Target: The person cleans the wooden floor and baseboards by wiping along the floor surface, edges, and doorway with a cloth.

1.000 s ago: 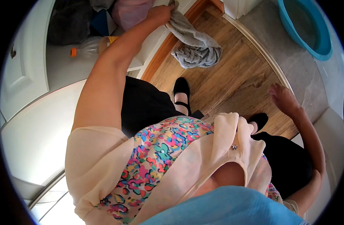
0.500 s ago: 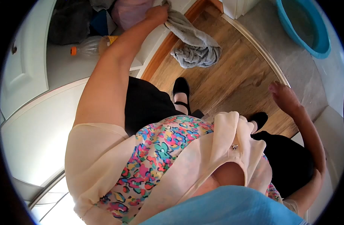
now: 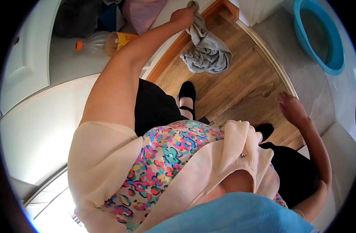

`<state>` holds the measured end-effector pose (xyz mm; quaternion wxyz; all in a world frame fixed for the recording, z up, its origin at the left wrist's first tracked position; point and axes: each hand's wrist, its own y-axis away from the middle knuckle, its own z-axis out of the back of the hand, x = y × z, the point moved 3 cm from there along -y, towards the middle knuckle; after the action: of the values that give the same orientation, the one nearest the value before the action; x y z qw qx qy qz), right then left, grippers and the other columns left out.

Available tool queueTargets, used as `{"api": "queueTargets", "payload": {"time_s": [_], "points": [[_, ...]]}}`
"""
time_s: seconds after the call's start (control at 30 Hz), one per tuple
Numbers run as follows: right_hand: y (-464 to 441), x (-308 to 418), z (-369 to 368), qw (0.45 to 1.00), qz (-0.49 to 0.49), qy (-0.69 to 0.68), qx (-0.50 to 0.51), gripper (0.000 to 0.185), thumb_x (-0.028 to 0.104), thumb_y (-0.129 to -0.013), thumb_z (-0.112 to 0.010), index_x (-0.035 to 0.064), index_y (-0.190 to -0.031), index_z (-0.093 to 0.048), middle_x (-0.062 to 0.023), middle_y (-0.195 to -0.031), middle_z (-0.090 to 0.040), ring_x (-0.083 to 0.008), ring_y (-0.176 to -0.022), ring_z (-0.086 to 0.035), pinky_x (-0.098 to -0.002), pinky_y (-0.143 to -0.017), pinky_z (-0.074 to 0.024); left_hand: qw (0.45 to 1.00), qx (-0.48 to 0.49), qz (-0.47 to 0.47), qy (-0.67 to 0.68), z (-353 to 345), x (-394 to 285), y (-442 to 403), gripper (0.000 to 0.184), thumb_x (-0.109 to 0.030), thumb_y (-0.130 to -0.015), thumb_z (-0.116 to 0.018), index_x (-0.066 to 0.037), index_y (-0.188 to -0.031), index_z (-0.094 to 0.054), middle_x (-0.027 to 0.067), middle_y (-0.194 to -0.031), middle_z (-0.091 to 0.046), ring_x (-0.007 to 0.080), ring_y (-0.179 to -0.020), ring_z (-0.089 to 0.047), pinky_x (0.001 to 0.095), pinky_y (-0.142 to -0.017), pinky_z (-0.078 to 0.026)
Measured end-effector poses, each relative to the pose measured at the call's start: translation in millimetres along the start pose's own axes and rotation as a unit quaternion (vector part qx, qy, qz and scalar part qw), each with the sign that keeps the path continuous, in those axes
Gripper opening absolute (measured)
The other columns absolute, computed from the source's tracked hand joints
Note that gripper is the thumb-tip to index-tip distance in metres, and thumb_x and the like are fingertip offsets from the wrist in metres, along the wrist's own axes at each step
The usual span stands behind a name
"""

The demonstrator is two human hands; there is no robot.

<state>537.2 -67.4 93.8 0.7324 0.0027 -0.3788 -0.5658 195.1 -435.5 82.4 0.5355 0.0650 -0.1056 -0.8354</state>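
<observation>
At the top of the view, my left hand (image 3: 182, 18) is closed on one end of a grey cloth (image 3: 209, 52). The rest of the cloth hangs down, twisted and bunched, over the wood floor (image 3: 240, 83). Over at the right, my right hand (image 3: 292, 108) is held in the air near the pale floor strip (image 3: 271, 58). Its fingers are curled, and no object shows in it.
A blue basin (image 3: 331, 64) with liquid stands at the upper right. In the open white cabinet at the upper left lie a plastic bottle (image 3: 98, 43) with an orange cap, a pink bag (image 3: 143, 13) and dark items. A white door (image 3: 24, 66) stands open at the left.
My left hand has moved to the right with its end of the cloth, away from the pink bag. More of the bottle shows. My right hand has hardly moved.
</observation>
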Motion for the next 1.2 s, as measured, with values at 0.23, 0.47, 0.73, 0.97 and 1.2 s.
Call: {"api": "queueTargets", "payload": {"time_s": [0.23, 0.47, 0.73, 0.97, 1.2], "points": [[0, 7, -1, 0.999, -0.028, 0.003, 0.023, 0.01, 0.001, -0.086, -0.053, 0.0002, -0.096, -0.056, -0.0198, -0.096, -0.059, -0.0403, -0.093, -0.059, -0.0465, -0.082, -0.0486, 0.989, 0.051, -0.049, -0.133, -6, 70, -4, 0.051, -0.01, -0.094, -0.039, -0.018, -0.145, -0.041, 0.0135, -0.1, -0.07, 0.0301, -0.086, -0.069, 0.0424, -0.072, -0.054], [-7, 21, 11, 0.999, 0.035, 0.017, -0.004, 0.011, 0.001, -0.085, -0.053, 0.0003, -0.096, -0.054, -0.0208, -0.096, -0.059, -0.0417, -0.093, -0.058, -0.0486, -0.081, -0.0482, 0.91, 0.291, -0.038, -0.291, -9, 47, 45, 0.022, -0.008, -0.088, -0.055, -0.004, -0.102, -0.071, 0.0153, -0.101, -0.069, 0.0306, -0.082, -0.069, 0.0443, -0.068, -0.056], [-1, 4, -1, 0.999, 0.021, 0.037, -0.007, 0.007, 0.002, -0.086, -0.053, 0.0014, -0.093, -0.053, -0.0208, -0.095, -0.058, -0.0432, -0.091, -0.058, -0.0493, -0.078, -0.0486, 0.889, 0.365, 0.27, -0.049, -50, 91, 99, 0.014, -0.013, -0.081, -0.059, -0.005, -0.069, -0.063, 0.0086, -0.061, -0.056, 0.0225, -0.052, -0.055, 0.0374, -0.042, -0.044], [6, -2, -3, 0.999, -0.025, 0.04, 0.008, 0.01, 0.003, -0.086, -0.055, 0.0009, -0.095, -0.052, -0.021, -0.094, -0.058, -0.043, -0.09, -0.059, -0.0488, -0.079, -0.0488, 0.836, 0.366, 0.317, 0.259, -48, 23, 77, 0.031, -0.032, -0.087, -0.054, -0.008, -0.068, -0.053, 0.0035, -0.054, -0.042, 0.0127, -0.041, -0.037, 0.0292, -0.034, -0.031], [10, 1, 10, 0.999, -0.017, 0.044, 0.007, 0.01, 0.005, -0.087, -0.056, -0.0022, -0.094, -0.054, -0.0212, -0.095, -0.059, -0.0399, -0.091, -0.061, -0.0471, -0.08, -0.0499, 0.94, 0.286, 0.15, 0.115, -28, -35, 100, 0.077, -0.055, -0.084, -0.062, 0.011, -0.121, -0.049, 0.0229, -0.091, -0.064, 0.0286, -0.068, -0.067, 0.0399, -0.05, -0.054]]}}
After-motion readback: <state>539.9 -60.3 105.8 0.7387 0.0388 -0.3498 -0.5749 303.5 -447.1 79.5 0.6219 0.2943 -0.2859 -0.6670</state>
